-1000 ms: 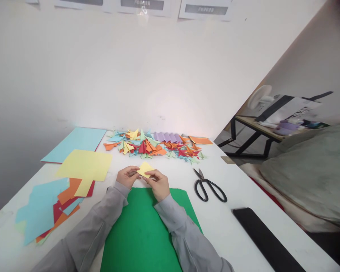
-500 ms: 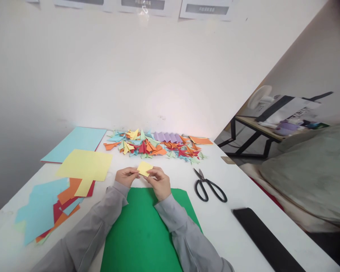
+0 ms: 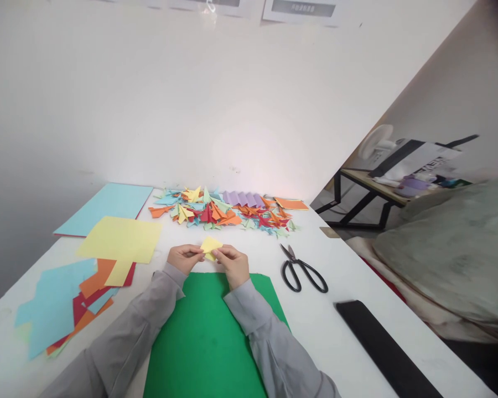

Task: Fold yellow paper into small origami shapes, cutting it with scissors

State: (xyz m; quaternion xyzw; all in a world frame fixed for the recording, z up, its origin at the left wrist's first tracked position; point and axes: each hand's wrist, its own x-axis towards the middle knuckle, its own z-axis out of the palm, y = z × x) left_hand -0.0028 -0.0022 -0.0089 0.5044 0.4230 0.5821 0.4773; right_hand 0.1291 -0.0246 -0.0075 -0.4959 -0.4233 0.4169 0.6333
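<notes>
A small yellow paper piece [image 3: 209, 246] is pinched between my two hands just above the far edge of a green sheet [image 3: 203, 342]. My left hand [image 3: 184, 257] grips its left side with curled fingers. My right hand [image 3: 234, 264] holds the right side, thumb and fingers pressed on the paper. The piece now shows a fold, one flap bent over. Grey sleeves cover both forearms.
Black scissors [image 3: 301, 270] lie right of my hands. A heap of folded coloured paper shapes [image 3: 224, 213] lies at the table's far edge. Yellow [image 3: 120, 239], blue [image 3: 108, 202] and mixed sheets [image 3: 66, 307] lie left. A black flat bar [image 3: 382, 345] lies near right.
The yellow piece has gone from a flat square to a partly folded shape between my fingers. The view has shifted slightly; my hands stay in the same spot.
</notes>
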